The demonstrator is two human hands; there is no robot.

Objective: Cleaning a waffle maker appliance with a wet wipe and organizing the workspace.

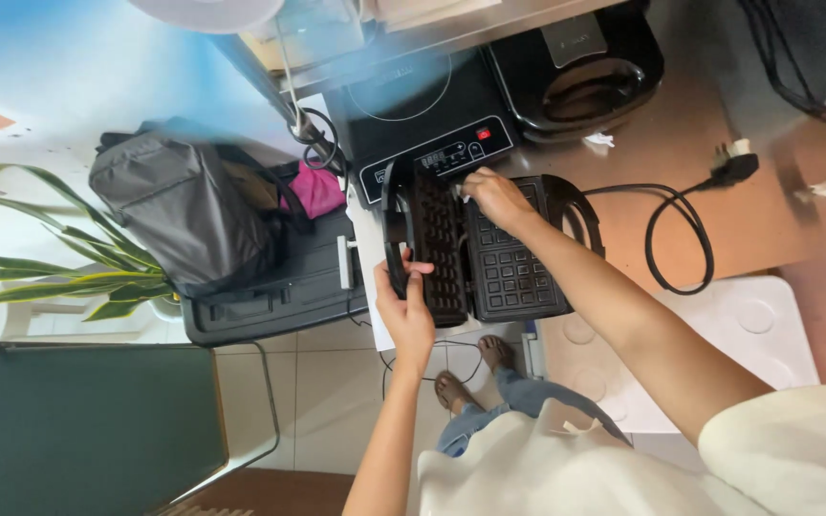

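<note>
A black waffle maker (513, 272) lies open on the brown table, its gridded lower plate facing up. My left hand (403, 306) grips the raised lid (423, 239) at its near edge and holds it upright. My right hand (494, 196) rests at the hinge end of the plates, fingers pinched on a small white scrap; what it is I cannot tell. The waffle maker's black cord (676, 239) curls to the right and ends in an unplugged plug (733, 167).
A black induction cooker (423, 115) and another black appliance (580, 72) stand behind the waffle maker. A grey backpack (188, 215) lies on a dark case at the left, beside a green plant (59, 268). A white foam piece (719, 330) sits at the right.
</note>
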